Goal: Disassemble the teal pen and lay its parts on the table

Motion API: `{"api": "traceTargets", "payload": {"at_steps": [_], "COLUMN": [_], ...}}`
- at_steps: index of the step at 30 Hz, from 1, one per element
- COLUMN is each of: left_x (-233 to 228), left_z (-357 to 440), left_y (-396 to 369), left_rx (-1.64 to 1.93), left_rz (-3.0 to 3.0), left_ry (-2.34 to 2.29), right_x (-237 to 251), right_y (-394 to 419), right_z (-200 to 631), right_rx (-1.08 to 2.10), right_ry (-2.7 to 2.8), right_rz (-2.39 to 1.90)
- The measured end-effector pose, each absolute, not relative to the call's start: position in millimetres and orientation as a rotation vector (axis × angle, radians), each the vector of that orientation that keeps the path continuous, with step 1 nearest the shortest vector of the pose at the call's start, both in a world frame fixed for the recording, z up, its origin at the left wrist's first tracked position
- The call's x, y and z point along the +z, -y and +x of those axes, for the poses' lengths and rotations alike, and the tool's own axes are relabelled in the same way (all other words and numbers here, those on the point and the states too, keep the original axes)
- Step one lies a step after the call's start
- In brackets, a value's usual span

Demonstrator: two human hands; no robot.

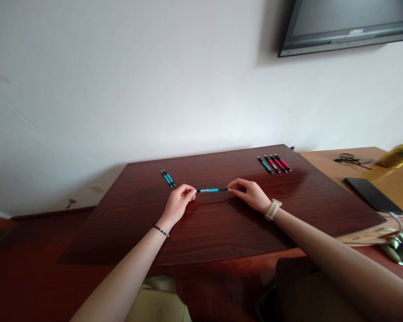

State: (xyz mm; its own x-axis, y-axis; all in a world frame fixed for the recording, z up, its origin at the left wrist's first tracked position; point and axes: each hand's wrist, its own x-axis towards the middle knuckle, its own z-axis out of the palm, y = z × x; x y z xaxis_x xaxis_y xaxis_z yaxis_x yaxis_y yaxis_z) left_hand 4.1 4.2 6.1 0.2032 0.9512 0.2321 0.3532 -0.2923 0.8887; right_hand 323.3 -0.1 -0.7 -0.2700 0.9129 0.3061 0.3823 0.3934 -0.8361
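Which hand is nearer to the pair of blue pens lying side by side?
Left. The left hand is close to the pair of blue pens, on their right and nearer the camera; the right hand is farther right, at the held pen's other end.

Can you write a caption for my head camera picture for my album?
Left hand and right hand hold a blue pen by its ends at a brown table.
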Motion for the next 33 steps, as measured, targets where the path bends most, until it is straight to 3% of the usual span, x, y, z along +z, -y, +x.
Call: {"api": "traceTargets", "payload": {"at_steps": [33], "left_x": [5.6], "left_z": [6.2], "left_y": [-1.5], "left_rx": [0.987], "left_rz": [1.884], "left_ry": [-1.239], "right_x": [1.6], "right_y": [0.4], "right_z": [323.8], "right_rx": [0.83], "right_ry": [1.774], "right_rz": [-1.151]}}
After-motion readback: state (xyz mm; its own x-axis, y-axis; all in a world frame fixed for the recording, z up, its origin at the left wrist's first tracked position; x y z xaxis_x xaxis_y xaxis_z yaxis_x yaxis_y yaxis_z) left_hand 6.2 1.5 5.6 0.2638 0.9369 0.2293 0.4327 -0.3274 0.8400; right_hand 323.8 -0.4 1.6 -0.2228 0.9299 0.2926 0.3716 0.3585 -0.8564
